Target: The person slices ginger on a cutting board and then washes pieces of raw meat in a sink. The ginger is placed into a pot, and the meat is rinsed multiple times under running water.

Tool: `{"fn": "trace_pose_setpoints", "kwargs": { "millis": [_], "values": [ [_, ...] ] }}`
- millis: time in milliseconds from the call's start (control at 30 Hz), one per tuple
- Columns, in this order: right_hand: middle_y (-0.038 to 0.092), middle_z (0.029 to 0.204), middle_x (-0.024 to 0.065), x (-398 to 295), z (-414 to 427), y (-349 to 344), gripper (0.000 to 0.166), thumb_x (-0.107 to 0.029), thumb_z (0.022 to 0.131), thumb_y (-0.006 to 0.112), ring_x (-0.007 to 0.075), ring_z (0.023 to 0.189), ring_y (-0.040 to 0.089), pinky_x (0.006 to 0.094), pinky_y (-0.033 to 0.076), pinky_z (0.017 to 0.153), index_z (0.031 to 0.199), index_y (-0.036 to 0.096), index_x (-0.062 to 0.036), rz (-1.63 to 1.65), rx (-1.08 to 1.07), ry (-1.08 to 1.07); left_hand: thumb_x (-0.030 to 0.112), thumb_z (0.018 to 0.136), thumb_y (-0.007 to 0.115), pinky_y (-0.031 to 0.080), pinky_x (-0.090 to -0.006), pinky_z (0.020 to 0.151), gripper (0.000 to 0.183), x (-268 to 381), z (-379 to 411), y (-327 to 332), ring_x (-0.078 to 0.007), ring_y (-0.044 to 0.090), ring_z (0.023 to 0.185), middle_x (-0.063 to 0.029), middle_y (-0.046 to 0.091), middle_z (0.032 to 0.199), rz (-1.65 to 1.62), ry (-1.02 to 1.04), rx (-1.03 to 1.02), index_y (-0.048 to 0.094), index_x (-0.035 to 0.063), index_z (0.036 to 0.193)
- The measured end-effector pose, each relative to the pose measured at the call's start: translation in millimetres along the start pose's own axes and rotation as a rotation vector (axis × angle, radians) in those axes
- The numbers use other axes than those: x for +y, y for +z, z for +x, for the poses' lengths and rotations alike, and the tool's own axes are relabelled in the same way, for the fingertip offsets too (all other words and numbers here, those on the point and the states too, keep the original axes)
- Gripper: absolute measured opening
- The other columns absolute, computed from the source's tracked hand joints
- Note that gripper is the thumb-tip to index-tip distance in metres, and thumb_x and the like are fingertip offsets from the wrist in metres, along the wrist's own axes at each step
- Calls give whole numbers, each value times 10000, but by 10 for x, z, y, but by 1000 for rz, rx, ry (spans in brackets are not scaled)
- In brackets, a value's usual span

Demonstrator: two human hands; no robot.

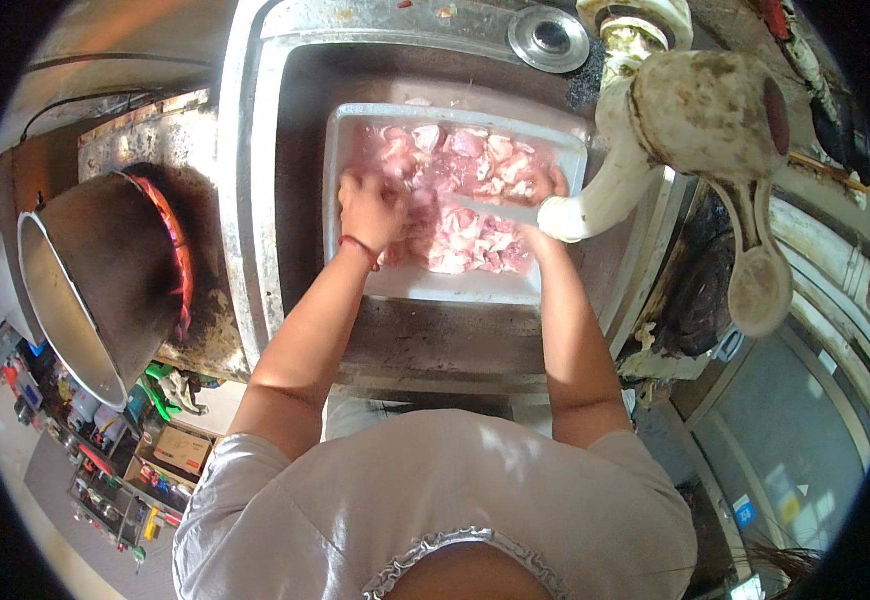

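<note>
A pale plastic tub (pixel 450 286) stands in a deep metal sink (pixel 435 341), filled with pieces of raw meat (pixel 472 244) in pinkish liquid. My left hand (pixel 371 210), with a red band at the wrist, is over the tub's left part among the meat; its fingers are blurred. My right hand (pixel 547 184) is at the tub's right side, partly hidden by a white faucet pipe (pixel 611 195). From the pipe's end a stream of water (pixel 491 206) runs into the tub between my hands. Whether either hand grips meat does not show.
At the left a large dark pot (pixel 104 277) leans in the view over a glowing orange flame (pixel 168 240). A round metal drain strainer (pixel 548 37) sits on the sink's far rim. Above the faucet pipe hangs a stained plastic ladle (pixel 761 292). Shelves of goods (pixel 116 487) stand lower left.
</note>
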State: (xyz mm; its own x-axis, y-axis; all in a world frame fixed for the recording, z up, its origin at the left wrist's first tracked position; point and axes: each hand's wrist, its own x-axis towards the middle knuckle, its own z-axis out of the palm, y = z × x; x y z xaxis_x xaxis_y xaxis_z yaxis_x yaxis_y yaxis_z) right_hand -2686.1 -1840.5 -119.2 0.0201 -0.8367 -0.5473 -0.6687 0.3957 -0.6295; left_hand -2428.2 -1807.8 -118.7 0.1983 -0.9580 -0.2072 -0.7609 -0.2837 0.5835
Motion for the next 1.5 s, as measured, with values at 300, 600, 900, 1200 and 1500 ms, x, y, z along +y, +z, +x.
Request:
{"fn": "trace_pose_setpoints", "kwargs": {
  "millis": [300,600,900,1200,1500],
  "values": [
    [336,1306,152,-45,740,570,652,-265,749,635,250,1122,420,331,355,925,1302,345,-79,309,-139,183,439,773,594,408,-354,854,698,39,592,1006,-268,523,996,-189,525,1117,-621,-355,-498,327,52,1289],
    [304,1324,169,804,-55,475,651,-278,748,618,281,1201,349,360,294,994,1305,342,-85,215,14,93,383,653,703,302,-383,977,776,54,-141,2,-355,352,1163,-193,355,1258,-204,-251,-124,351,105,1286],
    [574,1010,159,-406,-98,654,399,-305,859,468,244,954,549,337,442,781,1155,477,-36,662,-199,463,501,743,582,433,-354,766,627,367,152,526,-288,573,896,-223,585,968,-874,-199,-350,558,-57,1027],
    [361,1271,177,32,-113,111,503,-232,787,612,190,1021,510,301,492,791,1220,436,-46,1,42,-31,413,671,663,329,-444,936,621,412,25,-336,-378,358,1170,-226,285,1319,132,-56,-238,482,104,1178],
    [421,1219,165,111,586,398,556,-299,805,577,256,1081,469,339,400,907,1265,389,-49,93,-113,177,494,715,606,434,-383,768,559,-213,588,1046,-326,556,839,-210,573,959,-526,-86,-603,552,35,1028]
  ]
}}
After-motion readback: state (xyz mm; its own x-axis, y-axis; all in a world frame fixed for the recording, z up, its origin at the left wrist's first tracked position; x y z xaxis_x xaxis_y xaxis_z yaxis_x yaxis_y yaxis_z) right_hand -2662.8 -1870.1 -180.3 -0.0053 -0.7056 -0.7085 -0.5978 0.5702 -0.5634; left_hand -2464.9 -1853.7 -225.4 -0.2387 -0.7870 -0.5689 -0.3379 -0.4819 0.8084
